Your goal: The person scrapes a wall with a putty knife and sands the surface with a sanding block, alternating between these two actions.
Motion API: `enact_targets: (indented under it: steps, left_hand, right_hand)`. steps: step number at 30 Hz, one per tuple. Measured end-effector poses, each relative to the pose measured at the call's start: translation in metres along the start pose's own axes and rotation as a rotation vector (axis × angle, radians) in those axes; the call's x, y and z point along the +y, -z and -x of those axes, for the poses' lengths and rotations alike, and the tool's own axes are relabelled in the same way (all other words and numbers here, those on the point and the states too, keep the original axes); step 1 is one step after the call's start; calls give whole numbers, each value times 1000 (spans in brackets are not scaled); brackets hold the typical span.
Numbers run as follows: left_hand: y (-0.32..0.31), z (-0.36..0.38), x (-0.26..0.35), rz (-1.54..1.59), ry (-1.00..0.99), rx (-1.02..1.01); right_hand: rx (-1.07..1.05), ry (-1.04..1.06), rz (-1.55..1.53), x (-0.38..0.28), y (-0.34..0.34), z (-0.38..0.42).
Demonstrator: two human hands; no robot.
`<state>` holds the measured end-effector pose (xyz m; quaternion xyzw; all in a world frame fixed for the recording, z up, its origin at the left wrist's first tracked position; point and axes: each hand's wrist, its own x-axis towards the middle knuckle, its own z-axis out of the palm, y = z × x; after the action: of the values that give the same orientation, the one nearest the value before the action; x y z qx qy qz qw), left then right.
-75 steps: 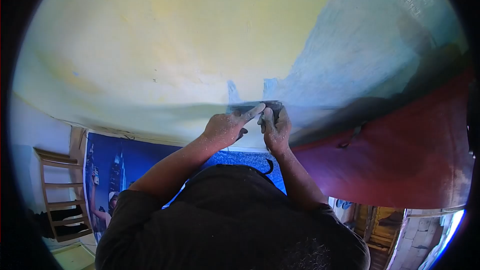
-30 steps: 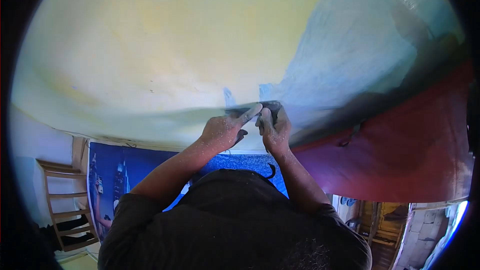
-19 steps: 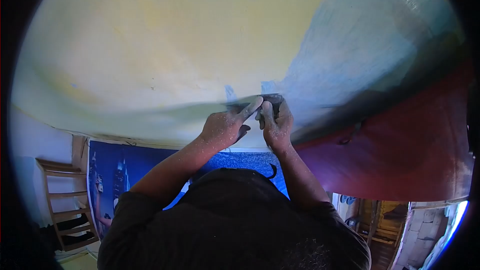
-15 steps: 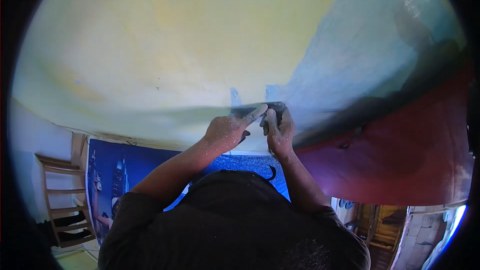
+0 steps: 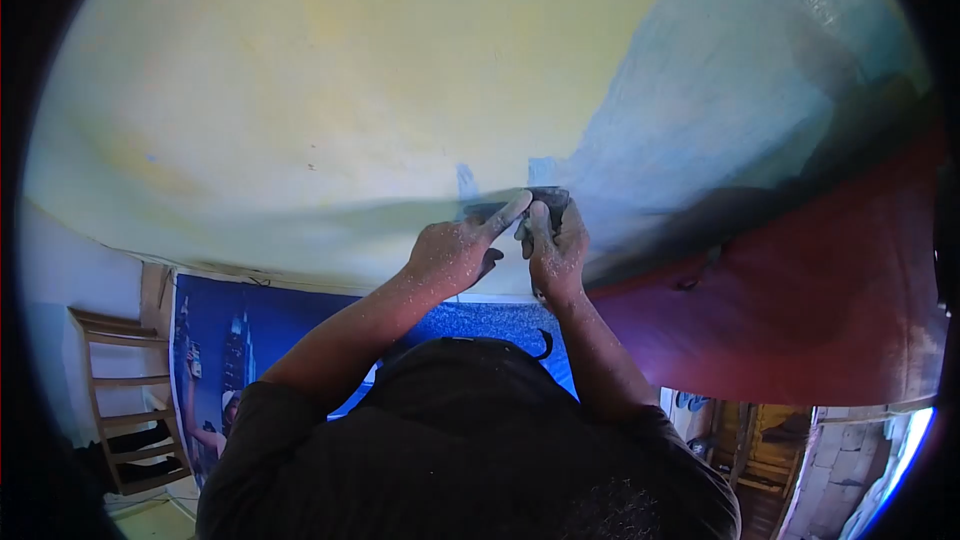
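Both my hands are raised against a pale yellow-green painted surface (image 5: 400, 80) and dusted with white specks. In my right hand (image 5: 560, 250) is a dark, flat, scraper-like tool (image 5: 548, 195), its straight edge close to the surface. The thumb lies along the tool's near side with the fingers curled around. My left hand (image 5: 450, 250) meets it from the left, index finger laid against the tool and thumb hanging lower; its other fingers are partly hidden. Just beyond the tool are two small blue-grey patches (image 5: 541, 171).
A wide blue-grey area (image 5: 690, 80) covers the surface's right side. Below hangs a dark red sheet (image 5: 800, 310) on the right and a blue city-picture banner (image 5: 270, 320) on the left. A wooden ladder-like frame (image 5: 130, 380) stands far left. Shelving (image 5: 775, 450) shows at lower right.
My hands and the tool have shifted slightly upward in the view, nearer the small patches. The surface has slid a little up as well; the grip looks the same.
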<state>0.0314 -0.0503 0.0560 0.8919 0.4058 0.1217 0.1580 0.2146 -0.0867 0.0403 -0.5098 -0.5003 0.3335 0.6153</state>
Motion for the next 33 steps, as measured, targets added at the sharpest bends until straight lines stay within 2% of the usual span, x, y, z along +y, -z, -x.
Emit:
enact_targets:
  steps: [7, 10, 12, 13, 14, 16, 20, 23, 25, 27, 28, 30, 33]
  left_hand:
    - [-8, -1, -4, 21, -87, 164]
    - [4, 0, 2, 40, 20, 50]
    - [4, -1, -2, -8, -24, 62]
    - [-3, -1, -7, -21, -65, 95]
    - [-9, 0, -10, -33, -106, 127]
    - [0, 0, -4, -9, -43, 68]
    - [6, 0, -3, 35, -20, 17]
    - [-1, -1, -6, -7, -49, 64]
    - [0, -1, -1, -42, -60, 111]
    - [7, -3, 0, -21, -14, 37]
    - [10, -2, 0, -12, 12, 0]
    - [3, -2, -6, -5, -50, 73]
    - [-3, -2, -5, -25, -116, 158]
  right_hand:
    - [3, 43, 28, -9, -3, -6]
    - [8, 65, 86, -17, -4, -5]
    - [-1, 90, 78, -15, -2, -7]
    - [-9, -47, 80, -12, 3, -4]
    - [-18, -54, 56, -9, 3, -3]
    - [-29, -80, 8, -10, 3, -3]
    - [-23, -57, 71, -16, 1, -5]
    - [20, -60, -15, -1, 0, -2]
    - [25, 19, 9, -5, -4, -8]
    - [14, 64, 81, -14, -3, -7]
    - [19, 49, 60, -13, -2, -2]
    - [24, 44, 13, -13, -4, -5]
    - [4, -95, 27, -7, 1, -3]
